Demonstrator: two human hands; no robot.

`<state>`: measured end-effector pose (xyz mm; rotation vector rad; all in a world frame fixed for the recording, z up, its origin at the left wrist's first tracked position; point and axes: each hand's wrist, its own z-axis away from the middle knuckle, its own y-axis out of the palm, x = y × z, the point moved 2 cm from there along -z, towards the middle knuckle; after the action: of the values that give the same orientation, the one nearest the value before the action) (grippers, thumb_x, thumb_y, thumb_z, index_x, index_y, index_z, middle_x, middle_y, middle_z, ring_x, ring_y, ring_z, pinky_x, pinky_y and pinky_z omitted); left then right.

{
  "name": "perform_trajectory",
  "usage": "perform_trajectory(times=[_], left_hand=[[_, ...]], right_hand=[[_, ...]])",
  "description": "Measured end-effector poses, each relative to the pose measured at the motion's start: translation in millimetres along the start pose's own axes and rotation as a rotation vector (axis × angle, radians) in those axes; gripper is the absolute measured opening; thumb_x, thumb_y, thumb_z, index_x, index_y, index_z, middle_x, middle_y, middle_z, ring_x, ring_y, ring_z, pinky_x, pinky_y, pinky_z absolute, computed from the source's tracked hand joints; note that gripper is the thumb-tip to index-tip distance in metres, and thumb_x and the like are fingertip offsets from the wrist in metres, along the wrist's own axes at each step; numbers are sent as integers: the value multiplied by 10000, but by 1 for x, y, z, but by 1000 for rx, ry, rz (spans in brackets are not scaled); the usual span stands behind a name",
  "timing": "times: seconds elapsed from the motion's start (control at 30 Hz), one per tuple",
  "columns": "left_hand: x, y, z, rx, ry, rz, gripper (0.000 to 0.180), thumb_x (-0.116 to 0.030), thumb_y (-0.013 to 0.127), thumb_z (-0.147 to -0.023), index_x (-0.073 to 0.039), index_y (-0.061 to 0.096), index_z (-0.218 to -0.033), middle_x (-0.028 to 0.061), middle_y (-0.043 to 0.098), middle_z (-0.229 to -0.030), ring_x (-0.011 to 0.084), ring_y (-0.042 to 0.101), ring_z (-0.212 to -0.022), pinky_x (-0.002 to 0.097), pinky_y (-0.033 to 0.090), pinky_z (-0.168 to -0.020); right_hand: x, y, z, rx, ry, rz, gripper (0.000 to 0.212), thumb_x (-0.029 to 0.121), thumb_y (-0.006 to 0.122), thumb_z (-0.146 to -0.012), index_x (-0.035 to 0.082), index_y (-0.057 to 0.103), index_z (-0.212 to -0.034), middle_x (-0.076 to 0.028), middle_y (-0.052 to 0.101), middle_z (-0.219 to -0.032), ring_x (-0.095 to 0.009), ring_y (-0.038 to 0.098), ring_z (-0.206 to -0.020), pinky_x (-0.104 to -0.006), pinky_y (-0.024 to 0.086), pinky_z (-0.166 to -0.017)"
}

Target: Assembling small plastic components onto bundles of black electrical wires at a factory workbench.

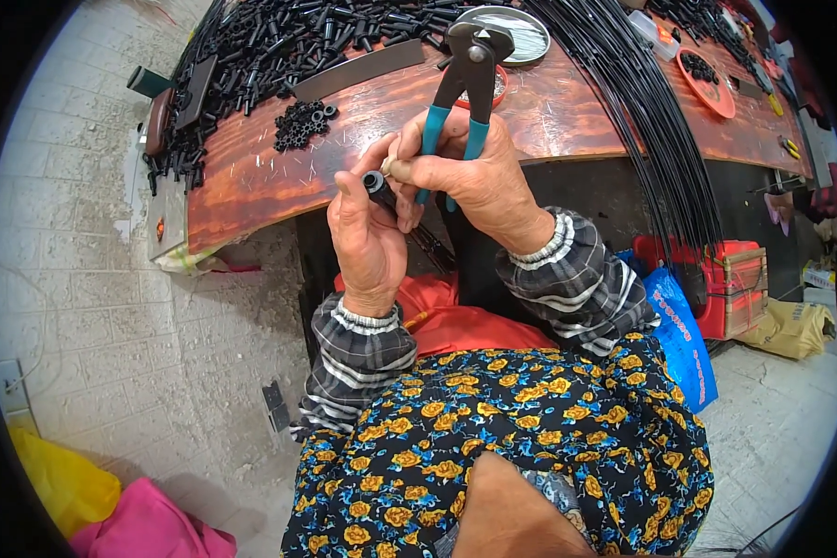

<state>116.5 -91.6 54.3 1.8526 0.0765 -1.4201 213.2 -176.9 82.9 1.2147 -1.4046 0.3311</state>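
Note:
My left hand [369, 249] is closed around a black tubular part [378, 190], its round hollow end tilted up by the thumb. A long dark shaft runs from behind the fingers toward my lap. Teal-handled pliers [477, 79] are held in my right hand [488, 181], with their dark jaws pointing away from me. The right thumb and forefinger pinch together close to the tube's end, and whatever is between them is too small to make out. Both hands are just off the near edge of the wooden table [251, 200].
Small black rings [299, 126] lie heaped near a pile of black tubular parts [298, 37] behind a flat metal strip [361, 70]. A round tray [528, 39] of thin pale pins and a red dish [489, 88] stand beyond my hands. Long black rods [628, 102] hang over the table's edge.

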Motion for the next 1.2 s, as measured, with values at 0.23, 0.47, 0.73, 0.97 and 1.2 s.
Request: perform_trajectory(times=[0.23, 0.47, 0.73, 0.97, 1.2], left_hand=[[4, -1, -2, 22, -8, 18, 695, -557, 393, -952, 60, 498, -1252, 16, 525, -699, 68, 440, -581, 211, 309, -495], [5, -2, -3, 90, -14, 6, 706, -564, 394, -947, 61, 489, -1263, 11, 511, -679, 71, 450, -581, 210, 323, -501], [4, -2, 2, 85, -39, 40, 708, -553, 437, -935, 49, 459, -1307, 2, 512, -701, 70, 413, -554, 221, 321, -505], [-1, -11, 0, 162, -102, 120, 637, -492, 440, -948, 37, 468, -1301, -29, 484, -635, 44, 328, -439, 187, 219, -422], [-21, -37, -1, 54, -48, 120, 709, -604, 325, -950, 18, 629, -1104, -33, 321, -467, 70, 245, -425, 233, 217, -428]], right_hand=[[-2, -4, 3, -39, -20, -3, 66, -16, 643, -804, 0, 600, -852, -100, 642, -783, -154, 629, -672, -272, 539, -569], [2, -7, 3, 40, -57, 67, 110, -69, 610, -759, -17, 589, -853, -79, 630, -784, -146, 620, -748, -265, 514, -614], [9, -8, 6, 128, -301, 505, 82, -30, 611, -776, -27, 569, -846, -77, 627, -818, -127, 598, -759, -271, 514, -675], [18, -3, -11, 313, 16, 415, 115, 82, 663, -812, -12, 611, -853, -52, 641, -803, -113, 577, -696, -276, 486, -643], [29, -11, 8, 329, -140, 1345, 205, 177, 692, -807, 10, 575, -815, -145, 558, -626, -298, 561, -596, -390, 413, -538]])
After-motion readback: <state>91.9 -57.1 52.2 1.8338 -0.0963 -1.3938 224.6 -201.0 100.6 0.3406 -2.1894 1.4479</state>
